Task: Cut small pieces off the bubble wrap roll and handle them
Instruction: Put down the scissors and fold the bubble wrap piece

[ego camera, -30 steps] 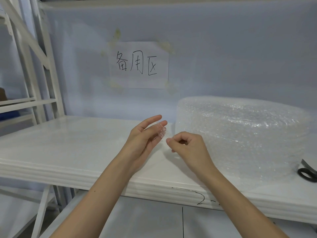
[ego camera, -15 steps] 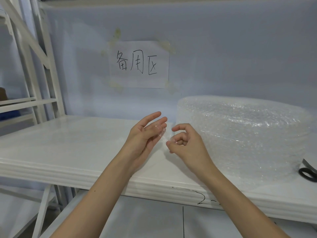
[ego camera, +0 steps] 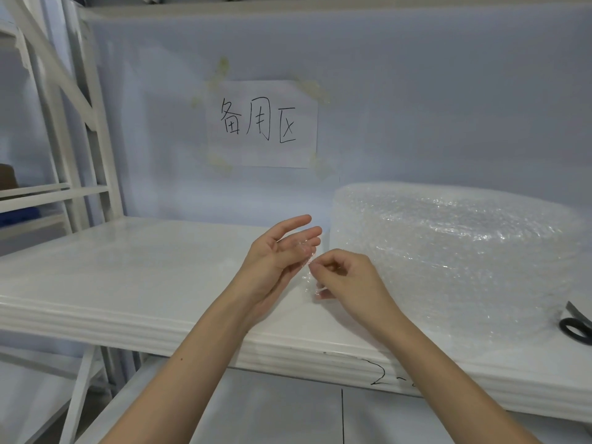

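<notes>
White shelf [ego camera: 128, 277] against a pale wall, seen from above and slightly to the left. Small piece of bubble wrap [ego camera: 309, 267] at the centre, clear and hard to make out, hanging between the two hands above the shelf and just left of the roll. Right hand [ego camera: 349, 280] curled narrow, thumb and forefinger pinched on the piece at its near edge. Left hand [ego camera: 278, 254] loosely spread, palm turned inward, fingers extended, with the upper part of the piece lying against the fingertips; whether those fingers actually grip it, cannot tell. Big bubble wrap roll [ego camera: 455, 261] lying on its flat side on the right half of the shelf, just beside the right hand but apart from it. Black-handled scissors [ego camera: 576, 326] set down at the far right edge of the shelf, past the roll, well apart from both hands. Paper sign [ego camera: 262, 123] with handwritten characters taped to the wall behind. White rack frame [ego camera: 64, 129] standing at the left.

Judging by the layout: one piece already cut free and now being handled, scissors laid aside for the moment. No pile of finished pieces visible anywhere on the shelf, so probably early on, with most of the cutting left to do and plenty of roll remaining.
</notes>
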